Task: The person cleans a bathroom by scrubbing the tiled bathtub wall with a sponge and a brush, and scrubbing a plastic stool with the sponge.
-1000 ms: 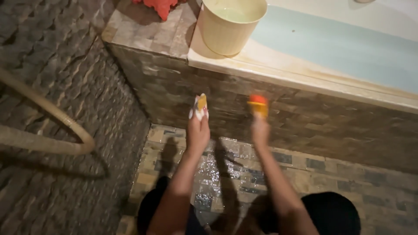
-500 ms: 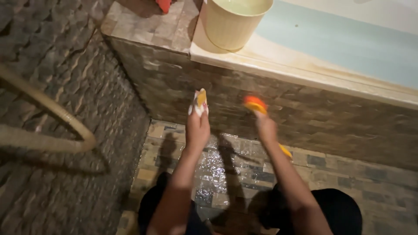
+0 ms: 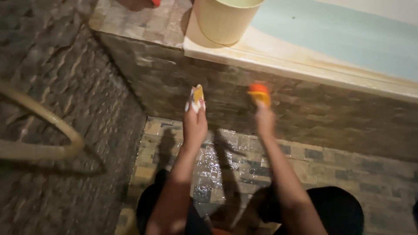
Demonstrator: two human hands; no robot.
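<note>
Hands, two: left hand (image 3: pixel 195 124) grips one yellow sponge (image 3: pixel 197 98), right hand (image 3: pixel 264 119) one orange scrubber (image 3: pixel 259 93).

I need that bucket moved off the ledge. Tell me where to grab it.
Take the cream bucket by its side wall, coming from the front, the side facing you. It stands upright on the pale ledge, its wall tapers downward, and its rim is cut off by the frame, so no handle shows.

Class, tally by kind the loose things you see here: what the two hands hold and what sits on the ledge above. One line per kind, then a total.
Yellow-and-white sponge in left hand: 1
Orange scrubber in right hand: 1
Cream bucket: 1
Red item, mostly cut off: 1
Hose: 1
Total: 5
</note>
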